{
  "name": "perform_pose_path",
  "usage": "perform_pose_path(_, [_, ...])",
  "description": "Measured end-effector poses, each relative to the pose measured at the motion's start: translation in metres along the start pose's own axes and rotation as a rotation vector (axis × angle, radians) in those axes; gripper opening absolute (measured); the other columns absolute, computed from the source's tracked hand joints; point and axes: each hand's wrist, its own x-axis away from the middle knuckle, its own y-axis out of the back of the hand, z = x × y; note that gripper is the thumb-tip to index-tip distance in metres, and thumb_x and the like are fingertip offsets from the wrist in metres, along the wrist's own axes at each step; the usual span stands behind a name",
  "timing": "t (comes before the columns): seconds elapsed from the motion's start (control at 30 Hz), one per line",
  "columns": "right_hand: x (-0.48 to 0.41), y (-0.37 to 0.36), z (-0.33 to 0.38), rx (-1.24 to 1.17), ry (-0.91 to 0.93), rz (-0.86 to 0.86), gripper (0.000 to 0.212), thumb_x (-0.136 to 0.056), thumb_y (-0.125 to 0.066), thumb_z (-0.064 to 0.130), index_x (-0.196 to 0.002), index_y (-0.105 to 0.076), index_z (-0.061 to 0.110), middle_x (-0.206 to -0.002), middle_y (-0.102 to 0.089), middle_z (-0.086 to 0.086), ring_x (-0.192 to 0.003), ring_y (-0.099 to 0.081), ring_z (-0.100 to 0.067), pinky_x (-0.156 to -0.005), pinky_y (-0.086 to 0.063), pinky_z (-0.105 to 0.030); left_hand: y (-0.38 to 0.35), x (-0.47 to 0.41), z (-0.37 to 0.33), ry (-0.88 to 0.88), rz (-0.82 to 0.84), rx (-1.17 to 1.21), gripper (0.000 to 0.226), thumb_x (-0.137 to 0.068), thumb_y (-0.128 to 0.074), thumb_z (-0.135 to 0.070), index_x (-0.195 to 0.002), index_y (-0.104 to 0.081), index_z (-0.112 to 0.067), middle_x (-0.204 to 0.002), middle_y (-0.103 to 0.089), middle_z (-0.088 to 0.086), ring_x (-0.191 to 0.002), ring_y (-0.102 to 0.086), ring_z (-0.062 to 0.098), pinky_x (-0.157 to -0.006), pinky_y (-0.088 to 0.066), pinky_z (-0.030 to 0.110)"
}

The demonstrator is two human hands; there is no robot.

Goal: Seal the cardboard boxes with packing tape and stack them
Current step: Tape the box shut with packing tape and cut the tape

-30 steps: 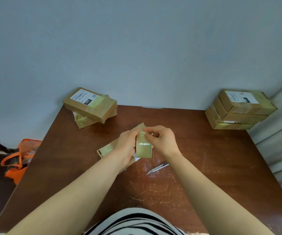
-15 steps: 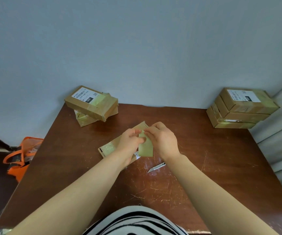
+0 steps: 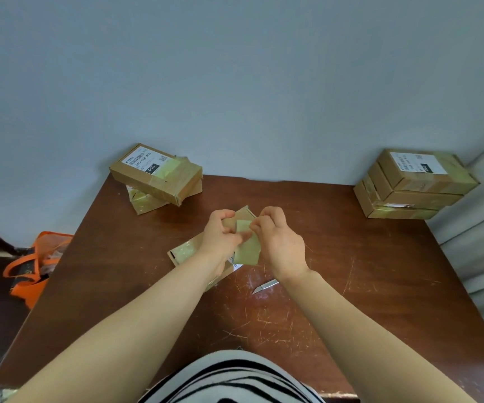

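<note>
Left hand and right hand, fingers of both pinching the packing tape, are held above the flat box on the counter (knife just right of the box).

- Tape roll: upright and edge-on a second ago, now tilted, with its broad side showing.
- Right hand: the fingertips have shifted to the roll's top and pinch the pale tape end.
- Left hand: the thumb now lies across the roll, and the fingers have drawn back, curled.
</note>
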Motion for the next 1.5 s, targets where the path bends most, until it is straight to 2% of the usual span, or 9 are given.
perform_pose_path(0.13, [-0.005,0.008,-0.001,-0.101,-0.112,0.023,0.03,-0.101,-0.04,0.034,-0.113,-0.062,0.017,-0.12,-0.051,0.006,-0.096,-0.058,-0.022,-0.069,-0.047,-0.033,-0.001,0.006,0.0,-0.062,0.116,-0.1,0.038,-0.088,-0.062,0.001,-0.119,-0.051,-0.018,-0.101,-0.066,0.014,-0.078,-0.063,0.016,-0.054,-0.048,0.018])
perform_pose_path(0.33, [-0.019,0.012,-0.01,-0.105,-0.103,0.143,0.031,-0.101,-0.04,0.032,-0.109,-0.062,0.012,-0.108,-0.056,-0.004,-0.097,-0.056,-0.025,-0.076,-0.048,-0.039,-0.005,0.005,0.007,-0.009,0.087,0.02,0.007,-0.085,-0.068,-0.018,-0.091,-0.065,-0.02,-0.1,-0.065,0.011,-0.104,-0.061,0.036,-0.094,-0.049,0.055])
perform_pose_path(0.5, [-0.024,0.008,-0.019,-0.238,-0.178,0.137,0.031,-0.099,-0.046,0.033,-0.097,-0.065,0.008,-0.105,-0.041,0.006,-0.089,-0.048,-0.014,-0.07,-0.039,-0.027,-0.008,0.001,0.017,0.003,0.082,-0.007,0.015,-0.092,-0.061,-0.027,-0.094,-0.061,-0.012,-0.104,-0.063,0.017,-0.099,-0.063,0.028,-0.092,-0.051,0.053])
perform_pose_path(0.7, [-0.007,0.022,-0.029,-0.762,-0.473,0.024,0.058,-0.091,-0.05,0.054,-0.14,-0.041,0.023,-0.121,-0.058,-0.003,-0.093,-0.065,-0.012,-0.087,-0.051,-0.032,-0.015,-0.003,0.024,0.139,0.062,0.159,0.015,-0.098,-0.051,-0.018,-0.106,-0.056,-0.006,-0.111,-0.064,0.014,-0.102,-0.064,0.026,-0.088,-0.055,0.039])
perform_pose_path(0.97, [0.042,-0.006,-0.042,-0.201,-0.387,0.31,0.028,-0.084,-0.064,0.031,-0.075,-0.054,0.007,-0.072,-0.062,-0.007,-0.069,-0.056,-0.029,-0.052,-0.042,-0.03,-0.022,-0.017,0.039,0.249,0.039,-0.063,0.062,-0.097,-0.054,-0.03,-0.148,-0.022,-0.018,-0.125,-0.058,0.01,-0.101,-0.062,0.021,-0.087,-0.051,0.033])
perform_pose_path(1.17, [0.076,-0.023,-0.06,0.237,-0.427,0.467,0.01,-0.09,-0.049,0.015,-0.099,-0.055,0.013,-0.088,-0.063,-0.005,-0.088,-0.063,-0.03,-0.061,-0.037,-0.027,-0.017,-0.033,0.048,0.234,-0.119,-0.188,0.023,-0.097,-0.046,-0.017,-0.117,-0.053,-0.008,-0.111,-0.06,0.014,-0.084,-0.055,0.022,-0.076,-0.045,0.028])
perform_pose_path(1.27, [0.085,-0.033,-0.065,0.28,-0.443,0.563,0.023,-0.09,-0.049,0.013,-0.11,-0.06,0.008,-0.102,-0.068,-0.008,-0.093,-0.065,-0.03,-0.063,-0.039,-0.026,-0.008,-0.03,0.055,0.135,-0.202,-0.313,0.038,-0.096,-0.046,-0.008,-0.134,-0.049,-0.006,-0.132,-0.054,0.011,-0.121,-0.051,0.027,-0.099,-0.04,0.034])
perform_pose_path(1.4, [0.073,-0.024,-0.062,0.359,-0.46,0.521,0.045,-0.091,-0.043,0.059,-0.082,-0.062,0.019,-0.077,-0.059,0.003,-0.074,-0.06,-0.019,-0.058,-0.041,-0.026,0.022,-0.028,0.062,-0.045,-0.381,-0.429,0.033,-0.099,-0.036,-0.003,-0.127,-0.055,-0.003,-0.132,-0.053,0.014,-0.124,-0.046,0.03,-0.102,-0.036,0.035])
perform_pose_path(1.5, [0.05,-0.02,-0.049,0.295,-0.434,0.419,0.039,-0.098,-0.037,0.04,-0.073,-0.053,0.014,-0.077,-0.059,-0.001,-0.076,-0.056,-0.025,-0.057,-0.037,-0.028,0.049,-0.031,0.067,-0.133,-0.48,-0.596,0.04,-0.097,-0.036,-0.002,-0.133,-0.052,-0.007,-0.138,-0.047,0.014,-0.131,-0.035,0.03,-0.109,-0.03,0.04])
